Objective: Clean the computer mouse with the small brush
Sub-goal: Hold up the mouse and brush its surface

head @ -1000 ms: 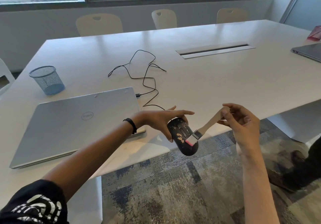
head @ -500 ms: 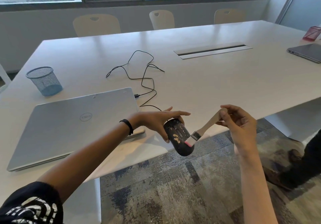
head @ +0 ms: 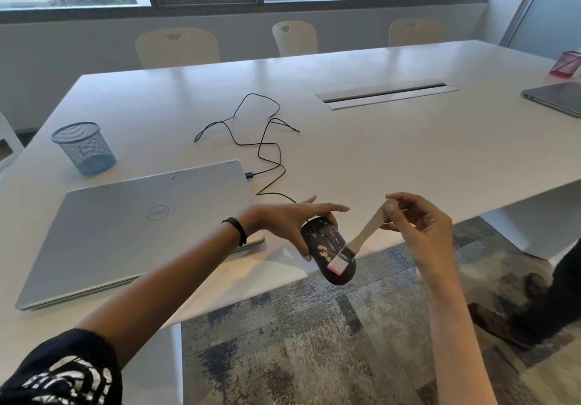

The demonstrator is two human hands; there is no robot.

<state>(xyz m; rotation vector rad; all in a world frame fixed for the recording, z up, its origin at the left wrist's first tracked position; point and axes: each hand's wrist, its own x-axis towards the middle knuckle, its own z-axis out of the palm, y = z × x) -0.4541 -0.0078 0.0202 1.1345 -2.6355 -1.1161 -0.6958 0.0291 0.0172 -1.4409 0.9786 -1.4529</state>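
Observation:
A black wired computer mouse point(head: 323, 249) with pale crumbs stuck on its top is held off the table's near edge, tilted down, in my left hand point(head: 290, 222). My right hand point(head: 419, 228) pinches the wooden handle of a small brush point(head: 366, 235). The brush's pink-tipped bristles rest on the mouse's lower right side. The mouse's black cable point(head: 267, 150) loops across the white table point(head: 393, 153) behind it.
A closed silver laptop point(head: 135, 225) lies left of my left hand, with a plug in its right side. A blue mesh cup point(head: 83, 148) stands at far left. Another laptop point(head: 556, 96) and a pink mesh cup point(head: 566, 65) sit at far right. Someone's dark shoe point(head: 534, 282) is on the carpet.
The brush tip has slid down along the mouse's right side toward its lower end. Both hands keep their hold and stay almost in place.

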